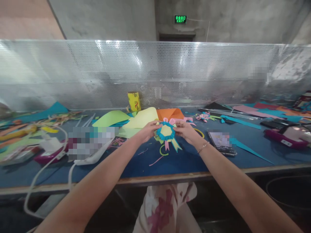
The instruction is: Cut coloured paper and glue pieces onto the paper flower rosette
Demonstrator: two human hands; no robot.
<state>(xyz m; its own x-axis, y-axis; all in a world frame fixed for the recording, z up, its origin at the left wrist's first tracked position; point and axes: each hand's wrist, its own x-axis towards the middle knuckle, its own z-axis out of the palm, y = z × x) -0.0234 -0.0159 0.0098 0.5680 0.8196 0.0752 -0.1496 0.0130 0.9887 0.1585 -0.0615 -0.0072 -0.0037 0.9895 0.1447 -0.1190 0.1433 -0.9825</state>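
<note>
A paper rosette (167, 132) with a pale yellow centre, a blue ruffled ring, pink loops on top and ribbon tails below is held just above the blue table top (175, 161). My left hand (148, 130) pinches its left edge with closed fingers. On the opposite edge my right hand (185, 130) pinches it too; a thin bracelet shows on that wrist. Both arms reach forward from the near edge.
Yellow, green and orange paper sheets (143, 118) lie behind the rosette. A phone (221, 141) lies to the right, a second small paper flower (204, 116) further back. Paper strips and a white cable (46, 168) crowd the left side. A perforated metal screen (155, 74) closes the back.
</note>
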